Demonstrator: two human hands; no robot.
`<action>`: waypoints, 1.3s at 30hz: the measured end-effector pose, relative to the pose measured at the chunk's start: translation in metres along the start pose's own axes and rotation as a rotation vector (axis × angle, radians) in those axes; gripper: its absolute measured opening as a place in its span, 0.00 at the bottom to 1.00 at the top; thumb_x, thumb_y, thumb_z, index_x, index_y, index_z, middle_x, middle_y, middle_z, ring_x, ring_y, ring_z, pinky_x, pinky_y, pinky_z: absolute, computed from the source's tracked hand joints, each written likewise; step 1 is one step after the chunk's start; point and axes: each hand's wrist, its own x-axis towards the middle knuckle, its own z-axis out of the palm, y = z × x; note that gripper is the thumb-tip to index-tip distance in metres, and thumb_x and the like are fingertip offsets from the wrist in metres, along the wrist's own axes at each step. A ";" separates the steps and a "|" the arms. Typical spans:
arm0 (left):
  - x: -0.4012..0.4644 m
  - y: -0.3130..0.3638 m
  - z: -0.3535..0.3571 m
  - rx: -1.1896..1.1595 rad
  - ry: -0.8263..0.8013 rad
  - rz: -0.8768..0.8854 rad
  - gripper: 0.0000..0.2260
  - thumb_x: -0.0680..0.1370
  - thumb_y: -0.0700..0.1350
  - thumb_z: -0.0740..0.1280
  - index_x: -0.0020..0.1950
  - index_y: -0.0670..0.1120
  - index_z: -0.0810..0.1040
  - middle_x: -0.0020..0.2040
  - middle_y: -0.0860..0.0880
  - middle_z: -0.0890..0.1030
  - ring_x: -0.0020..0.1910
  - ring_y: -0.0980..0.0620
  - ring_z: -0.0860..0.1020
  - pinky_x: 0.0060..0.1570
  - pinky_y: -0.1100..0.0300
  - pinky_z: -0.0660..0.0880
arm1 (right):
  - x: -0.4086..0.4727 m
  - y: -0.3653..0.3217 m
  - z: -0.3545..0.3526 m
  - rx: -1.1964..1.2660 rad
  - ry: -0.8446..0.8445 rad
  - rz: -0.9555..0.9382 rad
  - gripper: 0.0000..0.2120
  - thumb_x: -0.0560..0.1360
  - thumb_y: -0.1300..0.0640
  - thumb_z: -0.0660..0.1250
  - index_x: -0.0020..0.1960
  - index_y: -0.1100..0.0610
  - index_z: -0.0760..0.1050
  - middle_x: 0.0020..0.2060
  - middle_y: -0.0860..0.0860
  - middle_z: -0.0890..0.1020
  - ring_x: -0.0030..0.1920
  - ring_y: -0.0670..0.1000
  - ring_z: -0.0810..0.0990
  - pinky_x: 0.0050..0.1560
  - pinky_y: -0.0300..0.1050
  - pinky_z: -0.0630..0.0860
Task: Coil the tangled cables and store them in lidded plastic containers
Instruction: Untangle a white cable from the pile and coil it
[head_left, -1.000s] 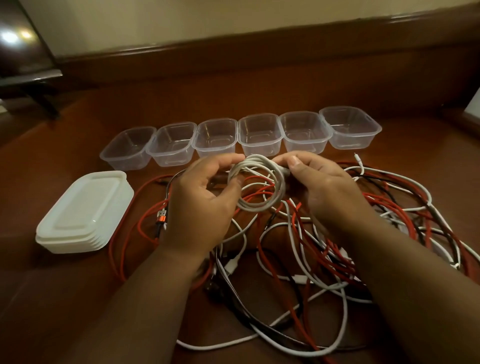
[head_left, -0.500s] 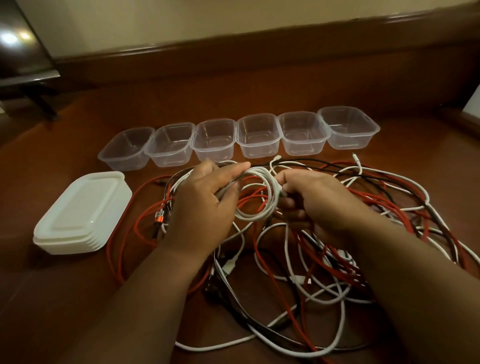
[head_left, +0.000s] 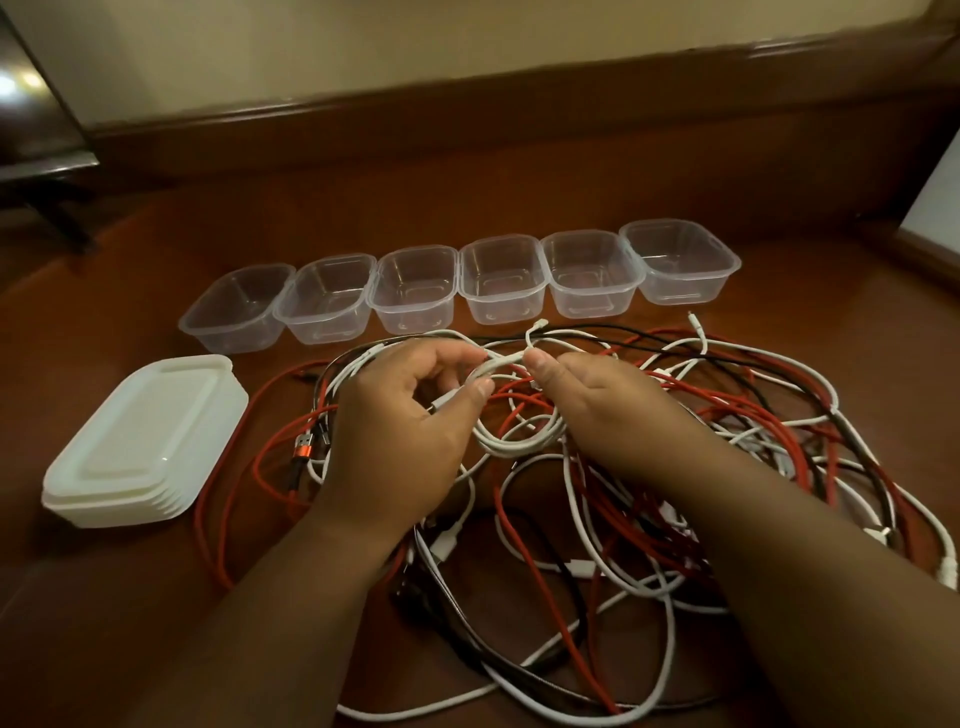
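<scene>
A: Which step are you on?

B: Coiling. Your left hand (head_left: 410, 415) pinches the white cable coil (head_left: 511, 426) at center; your right hand (head_left: 597, 400) pinches its loose end, over the cable tangle (head_left: 649, 467).

A: Next?

B: Probably wrap that end in, then carry the coil to a container (head_left: 503, 278) at twelve o'clock. Lids (head_left: 140, 441) wait at nine.

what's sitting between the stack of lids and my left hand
In the head view, loops of red cable with an orange-tipped plug lie on the table between the stack of lids and the left hand.
</scene>
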 end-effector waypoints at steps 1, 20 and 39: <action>0.000 0.002 0.000 0.032 0.003 0.031 0.09 0.74 0.41 0.74 0.50 0.54 0.82 0.37 0.58 0.78 0.39 0.54 0.78 0.38 0.66 0.75 | 0.002 0.001 0.000 0.007 -0.008 0.018 0.29 0.80 0.36 0.49 0.43 0.57 0.75 0.35 0.51 0.76 0.37 0.50 0.74 0.41 0.49 0.71; -0.008 0.006 0.001 0.150 -0.019 0.175 0.05 0.73 0.40 0.76 0.42 0.44 0.80 0.38 0.55 0.76 0.40 0.59 0.75 0.41 0.73 0.69 | 0.001 0.004 0.003 0.070 0.081 -0.086 0.12 0.83 0.46 0.55 0.51 0.50 0.73 0.38 0.47 0.77 0.38 0.46 0.75 0.36 0.42 0.68; -0.006 0.007 0.001 0.055 -0.004 0.074 0.08 0.74 0.38 0.73 0.46 0.48 0.77 0.42 0.54 0.77 0.43 0.56 0.77 0.41 0.67 0.74 | -0.002 0.005 -0.007 0.167 0.080 -0.125 0.12 0.84 0.48 0.55 0.45 0.49 0.70 0.35 0.45 0.74 0.35 0.44 0.70 0.36 0.41 0.67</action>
